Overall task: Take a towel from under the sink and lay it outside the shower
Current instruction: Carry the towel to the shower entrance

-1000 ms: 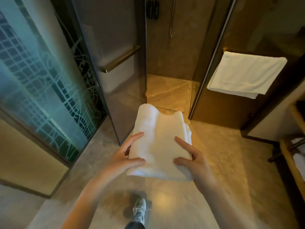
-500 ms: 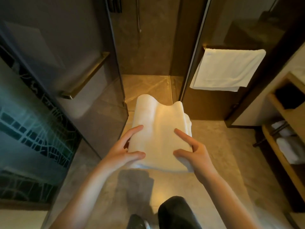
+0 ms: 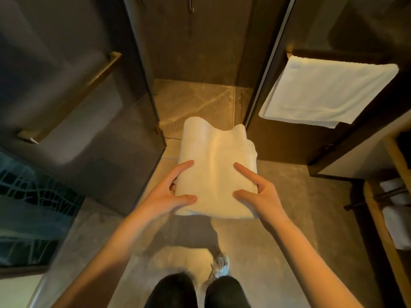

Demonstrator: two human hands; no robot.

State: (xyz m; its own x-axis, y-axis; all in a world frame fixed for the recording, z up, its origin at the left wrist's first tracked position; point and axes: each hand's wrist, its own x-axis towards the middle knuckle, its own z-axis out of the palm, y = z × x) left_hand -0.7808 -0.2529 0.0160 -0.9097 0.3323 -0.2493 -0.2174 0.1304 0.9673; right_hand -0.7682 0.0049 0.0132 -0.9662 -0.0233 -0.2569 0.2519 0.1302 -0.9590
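Evenly, the left hand and right hand both grip the folded white towel at its near end — its long axis points far, toward the shower floor.

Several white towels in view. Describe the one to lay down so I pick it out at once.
Start at the shower opening in the centre. Just before it, the left hand and right hand grip a thick folded towel above the floor. The hanging towel to the right is spread out flat; this one is held.
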